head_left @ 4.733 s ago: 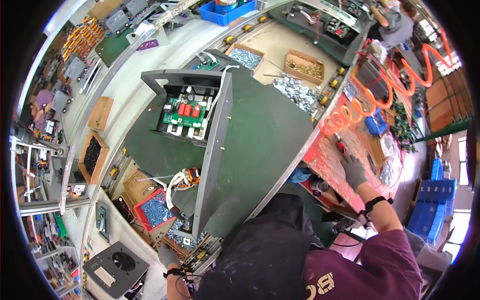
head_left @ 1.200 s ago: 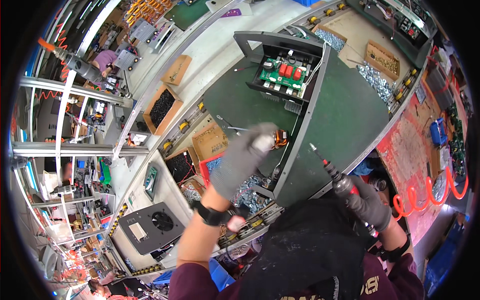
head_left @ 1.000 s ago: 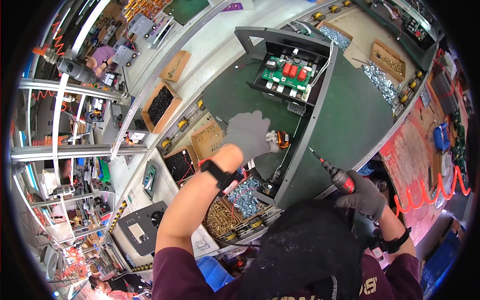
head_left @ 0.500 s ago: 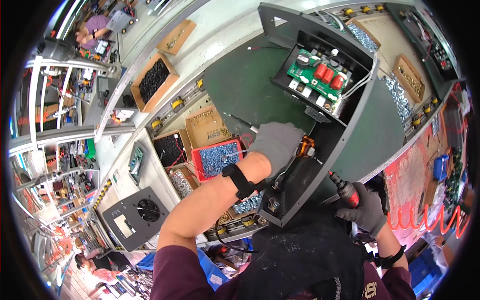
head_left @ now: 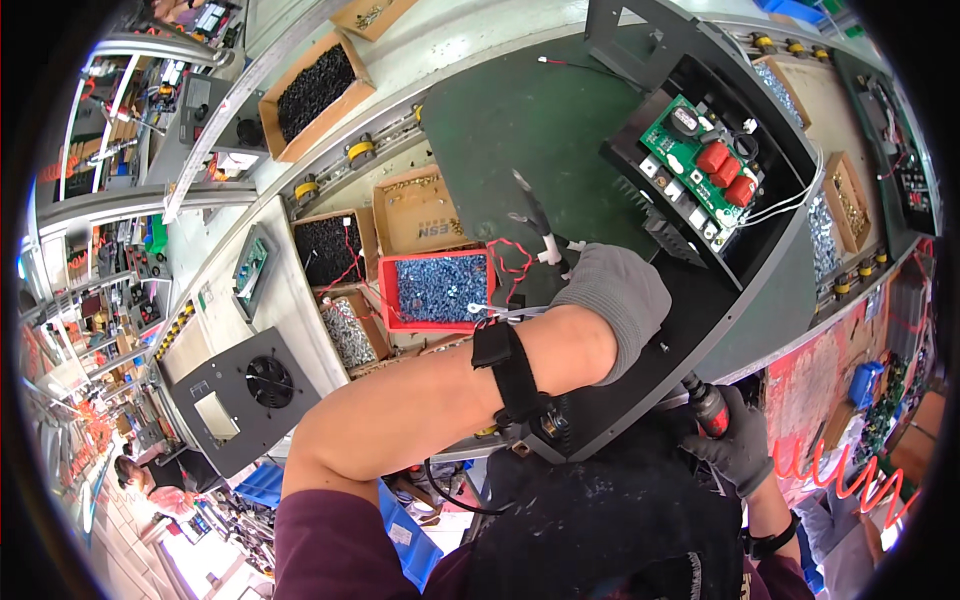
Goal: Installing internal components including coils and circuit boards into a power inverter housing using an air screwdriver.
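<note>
The right hand (head_left: 738, 440), in a grey knit glove, has its fingers clamped round a red-and-black power screwdriver (head_left: 711, 411), just beside the near wall of an open black sheet-metal chassis (head_left: 690, 325) on the dark green worktop (head_left: 520, 120). Its bit is best kept off that wall. The left hand (head_left: 628, 295), gloved alike, bends over the chassis; its fingers are hidden, so whether they grip I cannot tell. It should press lightly, well away from the green circuit board with red block components (head_left: 690, 150). To the left, a small cardboard box (head_left: 378, 333) holds silvery fasteners; beyond, a red plastic tray (head_left: 388, 295) holds bluish ones; farther, a brown cardboard box (head_left: 338, 113) holds black screws.
</note>
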{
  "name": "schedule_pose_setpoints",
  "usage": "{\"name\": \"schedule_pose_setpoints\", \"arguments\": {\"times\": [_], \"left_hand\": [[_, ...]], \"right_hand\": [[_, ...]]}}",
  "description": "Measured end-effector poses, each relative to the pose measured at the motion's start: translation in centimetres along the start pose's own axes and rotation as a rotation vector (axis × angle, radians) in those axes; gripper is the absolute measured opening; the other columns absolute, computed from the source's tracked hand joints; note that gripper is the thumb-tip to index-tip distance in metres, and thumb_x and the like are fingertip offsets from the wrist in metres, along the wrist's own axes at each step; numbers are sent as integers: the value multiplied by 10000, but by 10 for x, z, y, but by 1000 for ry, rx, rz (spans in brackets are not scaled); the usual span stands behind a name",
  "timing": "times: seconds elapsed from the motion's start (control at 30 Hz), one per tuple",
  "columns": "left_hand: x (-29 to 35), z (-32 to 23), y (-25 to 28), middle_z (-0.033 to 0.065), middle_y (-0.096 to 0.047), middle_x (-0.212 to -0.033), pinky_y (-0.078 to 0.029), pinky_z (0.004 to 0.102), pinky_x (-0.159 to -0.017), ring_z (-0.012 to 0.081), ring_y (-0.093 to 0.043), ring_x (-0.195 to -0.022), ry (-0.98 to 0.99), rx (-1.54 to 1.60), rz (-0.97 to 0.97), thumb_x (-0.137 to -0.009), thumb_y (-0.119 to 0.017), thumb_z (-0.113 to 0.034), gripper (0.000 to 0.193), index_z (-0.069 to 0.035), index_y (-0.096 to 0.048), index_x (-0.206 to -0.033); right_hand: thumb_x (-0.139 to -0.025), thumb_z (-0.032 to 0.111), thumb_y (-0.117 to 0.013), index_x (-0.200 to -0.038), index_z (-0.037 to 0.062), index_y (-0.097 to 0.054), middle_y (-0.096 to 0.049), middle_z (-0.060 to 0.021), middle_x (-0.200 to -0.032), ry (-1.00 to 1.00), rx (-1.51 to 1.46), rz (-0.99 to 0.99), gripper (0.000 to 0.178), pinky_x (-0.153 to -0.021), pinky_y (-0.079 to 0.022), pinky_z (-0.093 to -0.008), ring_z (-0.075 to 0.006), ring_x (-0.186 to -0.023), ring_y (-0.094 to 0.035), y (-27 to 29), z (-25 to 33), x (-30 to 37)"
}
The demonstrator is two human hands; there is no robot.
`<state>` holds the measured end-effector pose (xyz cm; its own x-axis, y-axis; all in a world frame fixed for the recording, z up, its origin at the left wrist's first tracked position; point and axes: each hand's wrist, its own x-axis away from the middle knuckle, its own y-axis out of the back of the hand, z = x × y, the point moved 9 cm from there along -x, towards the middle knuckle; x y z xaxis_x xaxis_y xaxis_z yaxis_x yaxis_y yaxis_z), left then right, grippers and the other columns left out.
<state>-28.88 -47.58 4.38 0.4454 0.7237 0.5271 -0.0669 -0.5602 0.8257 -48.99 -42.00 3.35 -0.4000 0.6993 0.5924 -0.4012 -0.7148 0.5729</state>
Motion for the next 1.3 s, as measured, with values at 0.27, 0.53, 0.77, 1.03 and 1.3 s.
{"name": "schedule_pose_setpoints", "arguments": {"times": [0.27, 0.53, 0.77, 1.03, 1.3], "left_hand": [[2, -10, -1, 18, -691, -844, -475, 335, -571, 193, -679, -825, 66, -47, 83, -650, -760, -155, 259, -125, -726, -905], [6, -15, 0, 78, -679, -791, -484, 341, -597, 241, -676, -791, 57, 4, 107, -681, -717, -113, 127, -102, -711, -808], [9, -17, 11, 83, -681, -792, -489, 349, -585, 249, -679, -785, 62, 17, 63, -667, -711, -109, 144, -100, -713, -811], [8, -5, 13, 150, -684, -807, -528, 354, -662, 307, -686, -824, 22, 61, 85, -720, -665, -118, 199, -11, -703, -883], [72, 3, 61, 143, -655, -946, -523, 207, -593, 129, -635, -712, -11, 1776, -430, -944, -485, -96, 293, 37, -515, -1203]], "right_hand": [[-662, 369, -794, -1047, 59, -582, -639, -158, -800, 151, 219, -135, 538, -639, -475, -440, -370, -720, -609, 3, 13, 1], [-681, 362, -783, -1029, 54, -575, -630, -146, -797, 164, 272, -187, 509, -656, -469, -442, -365, -724, -603, 2, 15, 7], [-684, 413, -775, -1049, 65, -571, -630, -135, -794, 209, 345, -248, 544, -639, -456, -426, -344, -715, -607, -2, 13, 11], [-645, 589, -734, -1136, 50, -514, -609, -120, -734, 284, 418, -356, 762, -596, -418, -414, -340, -674, -597, 4, 9, 23], [-732, 724, -589, -1083, 24, -541, -636, -103, -770, 236, -313, -415, 785, -611, -486, -348, -247, -670, -633, 30, 17, 74]]}}
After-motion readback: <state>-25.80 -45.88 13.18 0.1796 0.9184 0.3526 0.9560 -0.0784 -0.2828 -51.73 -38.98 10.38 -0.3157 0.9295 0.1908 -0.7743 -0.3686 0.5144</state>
